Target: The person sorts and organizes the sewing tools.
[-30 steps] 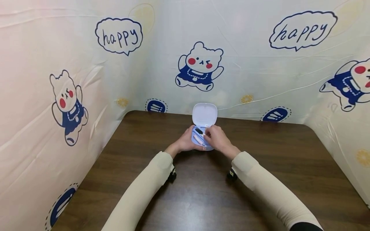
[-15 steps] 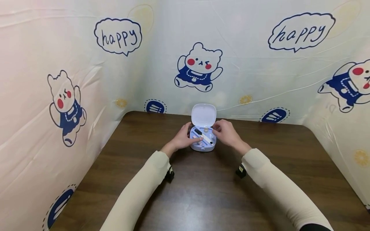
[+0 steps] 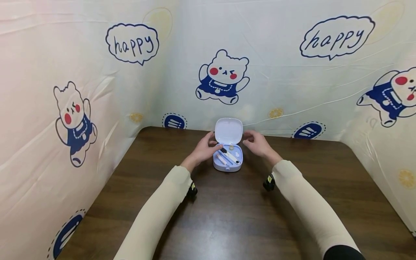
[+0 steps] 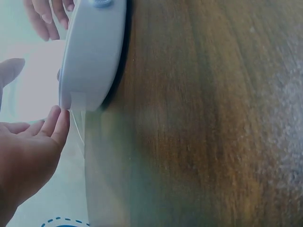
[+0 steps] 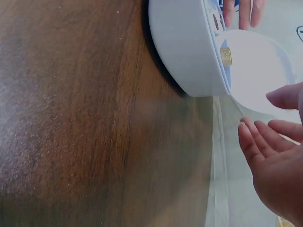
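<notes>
A pale blue case (image 3: 222,168) stands on the table with its white lid (image 3: 229,130) raised at the back. Inside lie a white stick-like tool (image 3: 232,158) with a black end, a small pinkish-white stick (image 3: 221,159), a gold patterned ring-like piece (image 5: 226,56) and a small white piece (image 3: 237,154). My left hand (image 3: 202,148) is at the case's left side, its fingertips at the rim in the left wrist view and the thumb stretched out. To the right of the lid, my right hand (image 3: 258,144) holds nothing, fingers loosely bent, apart from the case.
The brown wooden table (image 3: 227,216) spreads in front and to both sides. A printed cloth (image 3: 276,83) with cartoon bears hangs round the back and sides, close behind the case.
My right hand was over the case's contents, then drew off to its right side and slightly back. The left hand let go its hold across the front and slid back along the left side.
</notes>
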A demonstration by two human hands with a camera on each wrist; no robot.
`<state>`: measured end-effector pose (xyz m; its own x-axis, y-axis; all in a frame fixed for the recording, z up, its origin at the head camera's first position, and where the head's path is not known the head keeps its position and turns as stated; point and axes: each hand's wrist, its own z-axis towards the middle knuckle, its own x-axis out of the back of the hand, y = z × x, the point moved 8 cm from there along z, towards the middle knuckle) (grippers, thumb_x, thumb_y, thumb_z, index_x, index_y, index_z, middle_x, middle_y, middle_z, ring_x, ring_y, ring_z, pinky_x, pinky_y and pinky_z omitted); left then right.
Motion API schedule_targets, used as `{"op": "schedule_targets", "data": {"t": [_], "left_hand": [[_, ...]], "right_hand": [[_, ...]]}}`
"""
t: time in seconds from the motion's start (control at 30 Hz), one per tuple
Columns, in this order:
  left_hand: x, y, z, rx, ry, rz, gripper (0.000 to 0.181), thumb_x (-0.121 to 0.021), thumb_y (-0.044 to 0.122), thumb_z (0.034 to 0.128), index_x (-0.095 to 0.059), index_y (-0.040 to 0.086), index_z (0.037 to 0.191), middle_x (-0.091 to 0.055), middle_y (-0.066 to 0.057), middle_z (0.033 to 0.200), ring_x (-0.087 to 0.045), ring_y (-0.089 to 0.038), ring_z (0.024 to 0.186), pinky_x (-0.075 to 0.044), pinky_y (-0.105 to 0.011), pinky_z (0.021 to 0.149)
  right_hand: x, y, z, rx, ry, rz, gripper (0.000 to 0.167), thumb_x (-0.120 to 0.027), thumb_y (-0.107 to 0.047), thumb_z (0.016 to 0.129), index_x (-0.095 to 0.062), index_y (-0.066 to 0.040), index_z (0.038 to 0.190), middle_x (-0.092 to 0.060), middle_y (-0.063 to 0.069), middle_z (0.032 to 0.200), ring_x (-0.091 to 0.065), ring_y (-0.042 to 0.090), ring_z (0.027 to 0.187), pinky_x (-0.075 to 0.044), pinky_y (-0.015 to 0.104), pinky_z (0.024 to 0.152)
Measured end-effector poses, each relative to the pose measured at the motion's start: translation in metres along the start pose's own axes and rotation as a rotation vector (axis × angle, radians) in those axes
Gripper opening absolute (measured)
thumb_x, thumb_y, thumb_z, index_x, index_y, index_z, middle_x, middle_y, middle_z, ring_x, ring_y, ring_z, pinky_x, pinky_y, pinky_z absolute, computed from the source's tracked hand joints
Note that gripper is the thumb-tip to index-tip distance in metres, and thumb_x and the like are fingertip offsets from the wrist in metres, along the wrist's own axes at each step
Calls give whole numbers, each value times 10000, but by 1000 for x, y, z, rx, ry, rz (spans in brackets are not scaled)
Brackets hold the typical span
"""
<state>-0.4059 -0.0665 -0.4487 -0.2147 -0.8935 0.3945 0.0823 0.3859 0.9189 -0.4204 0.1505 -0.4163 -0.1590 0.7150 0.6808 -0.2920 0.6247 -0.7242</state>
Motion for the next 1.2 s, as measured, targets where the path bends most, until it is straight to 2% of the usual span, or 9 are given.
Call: {"op": "schedule_targets", "data": {"t": [0.17,0.37,0.63,0.83,1.0,1.2], "left_hand": [[0,1,-1,-3,-22,-21,754,-669,194,1007,-239,142,1624,-318,-94,1650,-460,-262,1418,-419,-459,1114],[-2,2,-2,-4,-46,-49,766,-653,167,1015,-203,163,1634,-283,-95,1663,-438,-279,1438,-409,-474,1121],[1,-1,-4,-12,-23,-45,740,-651,171,1018,-230,182,1626,-292,-93,1646,-458,-285,1422,-413,-489,1116],[1,-2,-8,-37,-16,-32,722,-672,216,1009,-280,245,1614,-344,-68,1596,-503,-283,1381,-414,-494,1115],[-2,-2,-11,-50,-35,-67,711,-665,267,1015,-286,274,1616,-352,-69,1581,-499,-280,1387,-450,-469,1084],[-2,1,-10,-68,-39,-141,617,-626,268,1039,-341,262,1587,-373,-76,1556,-498,-289,1394,-453,-462,1080]], "right_hand": [[-5,-1,4,28,-22,74,493,-579,-46,1008,-448,62,1470,-533,268,1433,-602,402,1213,-494,514,1009],[-5,-2,3,28,-35,151,492,-581,-28,1007,-437,80,1464,-535,277,1419,-605,414,1215,-491,509,1021],[-4,-5,-1,30,-43,197,462,-601,-41,1004,-461,70,1430,-546,264,1395,-605,407,1213,-493,499,1022],[-4,-4,-7,40,-17,219,456,-633,-146,1019,-481,57,1398,-565,256,1365,-599,398,1214,-484,505,1033],[-6,-4,-11,48,15,236,468,-612,-223,1041,-487,51,1400,-585,268,1337,-584,399,1231,-475,522,1037],[-7,-6,-12,36,18,330,498,-567,-273,1066,-468,69,1414,-569,305,1352,-590,434,1241,-488,517,1027]]}}
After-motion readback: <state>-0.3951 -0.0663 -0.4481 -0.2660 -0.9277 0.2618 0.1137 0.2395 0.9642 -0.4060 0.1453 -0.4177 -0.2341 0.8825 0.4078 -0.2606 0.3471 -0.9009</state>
